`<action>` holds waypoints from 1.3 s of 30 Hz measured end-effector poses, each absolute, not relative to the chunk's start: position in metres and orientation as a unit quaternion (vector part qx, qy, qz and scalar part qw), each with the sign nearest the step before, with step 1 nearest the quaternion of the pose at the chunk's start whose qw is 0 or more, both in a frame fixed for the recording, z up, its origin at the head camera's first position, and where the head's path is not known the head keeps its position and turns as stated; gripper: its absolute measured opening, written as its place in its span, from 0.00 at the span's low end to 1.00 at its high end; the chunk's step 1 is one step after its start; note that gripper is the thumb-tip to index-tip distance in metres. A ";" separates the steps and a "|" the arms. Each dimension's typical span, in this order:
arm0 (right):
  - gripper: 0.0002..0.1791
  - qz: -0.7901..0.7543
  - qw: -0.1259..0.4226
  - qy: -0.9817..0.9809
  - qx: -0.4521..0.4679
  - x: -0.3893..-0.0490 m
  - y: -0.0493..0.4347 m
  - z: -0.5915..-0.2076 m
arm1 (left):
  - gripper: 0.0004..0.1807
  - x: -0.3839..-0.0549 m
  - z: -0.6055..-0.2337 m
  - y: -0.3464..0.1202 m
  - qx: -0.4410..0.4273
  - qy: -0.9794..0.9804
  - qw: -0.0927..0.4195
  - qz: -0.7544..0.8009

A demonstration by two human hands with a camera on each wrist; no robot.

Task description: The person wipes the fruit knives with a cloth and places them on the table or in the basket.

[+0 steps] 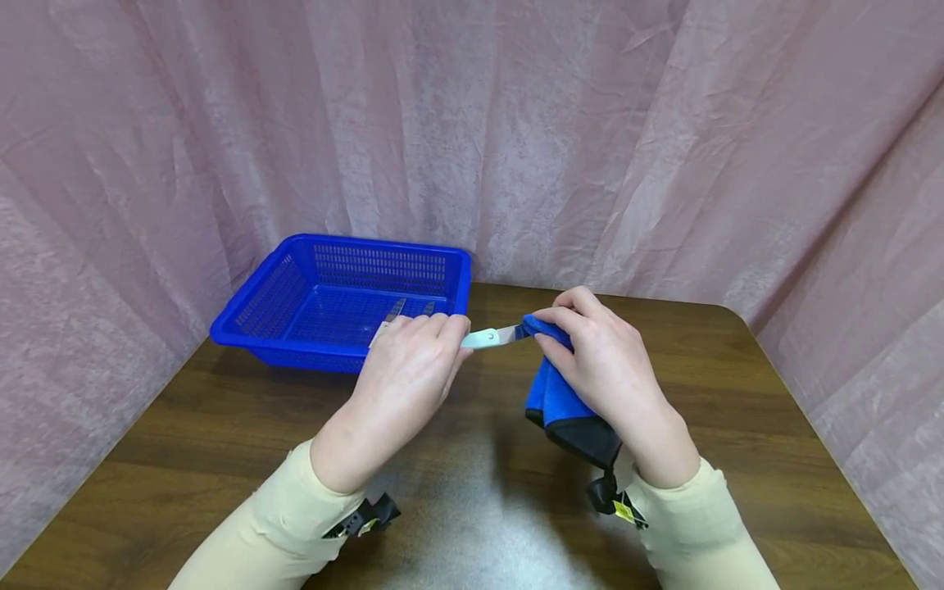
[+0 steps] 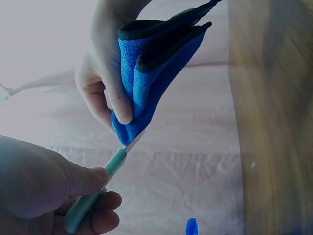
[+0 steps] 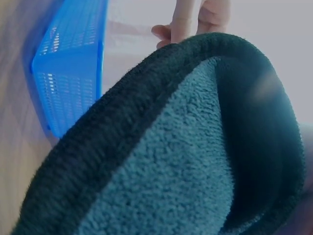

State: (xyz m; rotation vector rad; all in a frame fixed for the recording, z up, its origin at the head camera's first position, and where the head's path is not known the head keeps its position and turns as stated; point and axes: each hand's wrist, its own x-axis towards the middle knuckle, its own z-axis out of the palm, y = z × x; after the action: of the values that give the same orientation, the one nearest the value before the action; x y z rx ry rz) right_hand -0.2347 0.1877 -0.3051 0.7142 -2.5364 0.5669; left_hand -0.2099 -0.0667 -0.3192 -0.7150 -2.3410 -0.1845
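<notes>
Clearly, both hands are busy with one small knife (image 1: 483,338), which is held up above the worktop (image 1: 737,426), just beside the near right part of a blue basket as the head view shows it. The left hand (image 1: 413,356) is closed round the pale green handle; in the left wrist view the thumb lies along one side, with curled fingers beneath and the rounded butt sticking out past them. The right hand (image 1: 605,360) pinches a folded blue cloth (image 1: 560,393) between thumb and fingers, and the cloth wraps the far part of the blade, so that only a short, bright stretch of metal shows between handle and fabric. From the pinch the cloth hangs down in folds to a black-edged border; in the right wrist view that border fills much of the picture and hides the grip itself. The basket (image 1: 379,264), with slotted walls, stands at the back left of the wooden worktop. Two more blades (image 1: 396,309) lie in it, partly hidden behind the left hand. Pale yellow sleeves (image 1: 288,508) cover the forearms, with a black device (image 1: 372,515) at each wrist, and pinkish curtains (image 1: 442,123) hang behind.
</notes>
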 end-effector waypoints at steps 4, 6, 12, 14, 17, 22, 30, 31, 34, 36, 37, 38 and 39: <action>0.15 0.205 0.220 -0.919 0.255 -0.236 0.190 -0.305 | 0.12 -0.209 -0.318 -0.067 -0.275 -0.898 0.337 -0.073; 0.15 0.204 0.219 -0.920 0.251 -0.236 0.192 -0.304 | 0.12 -0.209 -0.318 -0.067 -0.276 -0.897 0.337 -0.074; 0.15 0.204 0.217 -0.922 0.245 -0.238 0.195 -0.304 | 0.12 -0.209 -0.317 -0.068 -0.279 -0.895 0.339 -0.076; 0.15 0.204 0.217 -0.923 0.244 -0.238 0.195 -0.303 | 0.12 -0.209 -0.317 -0.068 -0.280 -0.895 0.338 -0.076; 0.15 0.204 0.217 -0.924 0.241 -0.239 0.197 -0.303 | 0.12 -0.209 -0.317 -0.069 -0.281 -0.896 0.336 -0.078; 0.15 0.207 0.216 -0.925 0.234 -0.239 0.199 -0.303 | 0.12 -0.210 -0.317 -0.069 -0.284 -0.895 0.336 -0.082; 0.14 0.207 0.211 -0.928 0.228 -0.238 0.202 -0.303 | 0.12 -0.209 -0.316 -0.070 -0.286 -0.892 0.338 -0.085; 0.14 0.206 0.211 -0.928 0.226 -0.238 0.203 -0.303 | 0.12 -0.209 -0.316 -0.071 -0.286 -0.892 0.339 -0.086; 0.14 0.204 0.208 -0.931 0.222 -0.238 0.204 -0.302 | 0.12 -0.209 -0.316 -0.071 -0.287 -0.892 0.339 -0.088; 0.14 0.203 0.205 -0.932 0.218 -0.238 0.205 -0.302 | 0.12 -0.209 -0.315 -0.072 -0.287 -0.891 0.339 -0.089; 0.14 0.203 0.204 -0.933 0.216 -0.237 0.205 -0.301 | 0.13 -0.210 -0.315 -0.072 -0.287 -0.892 0.339 -0.089; 0.14 0.203 0.203 -0.934 0.214 -0.237 0.205 -0.301 | 0.13 -0.210 -0.315 -0.072 -0.286 -0.892 0.338 -0.089; 0.14 0.204 0.203 -0.934 0.213 -0.237 0.205 -0.300 | 0.13 -0.210 -0.314 -0.072 -0.286 -0.893 0.337 -0.088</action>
State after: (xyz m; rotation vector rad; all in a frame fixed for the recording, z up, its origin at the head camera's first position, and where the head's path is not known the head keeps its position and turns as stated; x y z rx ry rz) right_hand -0.2372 0.2054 -0.3004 0.5938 -2.6071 0.5684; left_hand -0.2097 -0.0725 -0.3145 -0.7448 -2.3261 -0.2304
